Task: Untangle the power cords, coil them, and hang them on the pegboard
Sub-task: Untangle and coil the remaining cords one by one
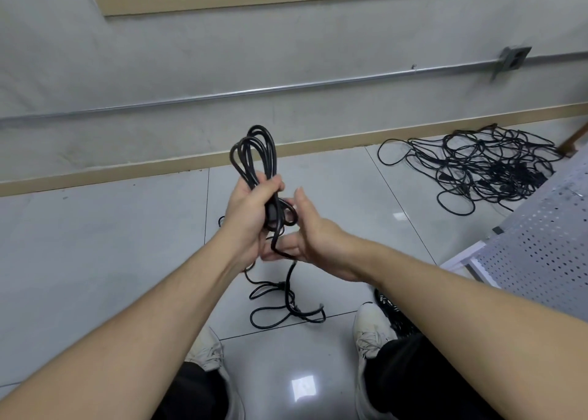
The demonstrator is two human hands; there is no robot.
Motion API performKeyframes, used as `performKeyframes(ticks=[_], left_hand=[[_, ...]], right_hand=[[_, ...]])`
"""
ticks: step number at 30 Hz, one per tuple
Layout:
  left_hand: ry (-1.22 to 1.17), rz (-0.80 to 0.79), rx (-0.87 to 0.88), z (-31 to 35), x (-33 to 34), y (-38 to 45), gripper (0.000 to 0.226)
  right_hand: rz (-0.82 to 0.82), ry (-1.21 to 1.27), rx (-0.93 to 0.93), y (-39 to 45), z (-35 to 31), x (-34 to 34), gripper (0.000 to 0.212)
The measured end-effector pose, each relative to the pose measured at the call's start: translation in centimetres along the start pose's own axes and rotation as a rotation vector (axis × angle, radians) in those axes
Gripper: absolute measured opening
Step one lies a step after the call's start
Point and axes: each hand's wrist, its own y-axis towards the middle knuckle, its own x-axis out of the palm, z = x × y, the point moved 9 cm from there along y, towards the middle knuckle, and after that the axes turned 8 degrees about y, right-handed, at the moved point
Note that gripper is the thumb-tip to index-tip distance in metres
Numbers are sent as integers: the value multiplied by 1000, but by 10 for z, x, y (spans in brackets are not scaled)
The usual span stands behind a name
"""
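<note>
Above the floor (95, 244), at chest height between both arms, the left hand (246, 216) has its grip wrapped round the waist of a coil (254, 155) of black cord, the loops standing up past the fingers. The right hand (313, 235) sits just beside it, fingers mostly straight and relaxed, the lower ones touching the cord's tail (288, 279) where it bends out of the bundle; whether they actually pinch it I cannot tell. That tail drops to the floor and ends in loose loops (286, 311) between the shoes.

Risks, as I judge them:
- The tail's floor loops look crossed over each other; pulling them up quickly could draw a knot tight instead of feeding clean cord.
- The coil is held by one hand only, so a loosened grip while wrapping would let the loops spring apart.
- A shoe (372, 327) stands near the loose loops and could pin or snag the cord.
- The pile (486, 168) of tangled cords lies well apart by the wall, beside the pegboard (541, 244), still unsorted.
</note>
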Motion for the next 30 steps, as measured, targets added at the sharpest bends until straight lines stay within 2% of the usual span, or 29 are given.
performKeyframes(ticks=[2, 6, 8, 11, 15, 18, 22, 27, 30], left_hand=[[-2, 23, -2, 1, -7, 4, 20], [110, 38, -14, 6, -25, 11, 18], [222, 4, -12, 10, -33, 14, 20], [382, -106, -4, 14, -31, 15, 16], [371, -189, -47, 11, -25, 11, 20], [362, -280, -98, 0, -16, 4, 14], [305, -280, -103, -4, -10, 4, 6], [599, -200, -64, -14, -8, 9, 20], [694, -366, -166, -30, -1, 0, 15]], right_hand=[[-20, -213, -21, -4, 0, 4, 45], [136, -684, -165, -9, -23, -23, 36], [196, -805, -247, -16, -41, -36, 41], [286, -882, -262, -25, -58, -56, 48], [288, -880, -84, -21, -45, -72, 54], [186, -913, -24, -19, -33, -69, 44], [154, -804, -44, -18, -32, -73, 29], [70, -989, 40, -14, -18, -72, 19], [141, -1052, 52, -14, -20, -87, 18]])
